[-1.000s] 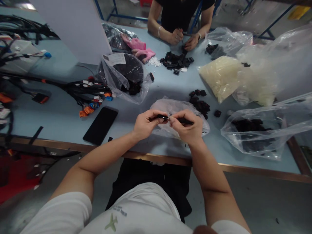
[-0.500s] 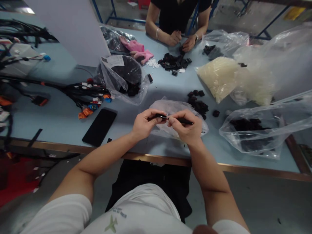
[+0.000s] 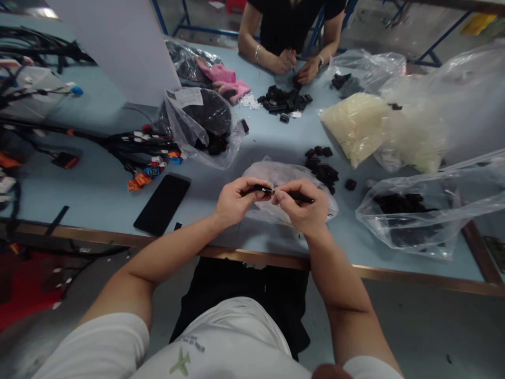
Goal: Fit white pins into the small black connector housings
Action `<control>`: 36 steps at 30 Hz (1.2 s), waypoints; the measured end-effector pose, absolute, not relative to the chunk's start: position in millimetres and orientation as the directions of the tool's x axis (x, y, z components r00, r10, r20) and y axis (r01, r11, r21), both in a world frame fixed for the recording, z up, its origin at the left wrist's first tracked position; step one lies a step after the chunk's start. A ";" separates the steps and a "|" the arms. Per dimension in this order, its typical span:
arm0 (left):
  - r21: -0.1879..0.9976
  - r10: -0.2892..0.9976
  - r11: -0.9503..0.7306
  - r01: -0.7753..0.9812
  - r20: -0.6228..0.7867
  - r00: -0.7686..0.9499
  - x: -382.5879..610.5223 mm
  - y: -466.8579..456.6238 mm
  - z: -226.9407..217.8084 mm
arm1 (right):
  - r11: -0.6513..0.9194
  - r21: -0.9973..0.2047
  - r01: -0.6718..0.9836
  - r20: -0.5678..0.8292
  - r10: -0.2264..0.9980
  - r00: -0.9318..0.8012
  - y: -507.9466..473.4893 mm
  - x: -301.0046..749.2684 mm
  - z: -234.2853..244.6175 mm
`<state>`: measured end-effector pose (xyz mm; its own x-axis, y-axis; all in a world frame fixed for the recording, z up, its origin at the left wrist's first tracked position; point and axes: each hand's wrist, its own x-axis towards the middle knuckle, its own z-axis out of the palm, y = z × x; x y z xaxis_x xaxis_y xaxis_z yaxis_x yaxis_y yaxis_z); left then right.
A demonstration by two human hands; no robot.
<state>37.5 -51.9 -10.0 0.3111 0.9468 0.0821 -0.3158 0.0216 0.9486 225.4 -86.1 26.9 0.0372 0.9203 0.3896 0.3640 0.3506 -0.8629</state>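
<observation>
My left hand is closed around a small black connector, pinched between thumb and fingers. My right hand is closed on a thin black tool, its tip meeting the connector. Both hands hover over a small clear plastic bag lying near the table's front edge. A pile of loose black connectors sits just beyond the bag.
A black phone lies at front left beside a wire harness. Clear bags hold black parts, dark parts and white parts. Across the blue table, another person's hands work over black connectors.
</observation>
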 end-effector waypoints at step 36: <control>0.968 0.953 -0.052 -0.246 0.121 0.276 37.5 -48.5 -14.4 | 0.424 -0.802 0.421 0.452 0.891 -0.036 -82.4 227.7 25.8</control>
<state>37.5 -48.5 -14.4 0.2761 0.9534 0.1214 -0.2456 -0.0522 0.9680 227.7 -82.4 25.8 -0.0365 0.8914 0.4517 0.4207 0.4237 -0.8022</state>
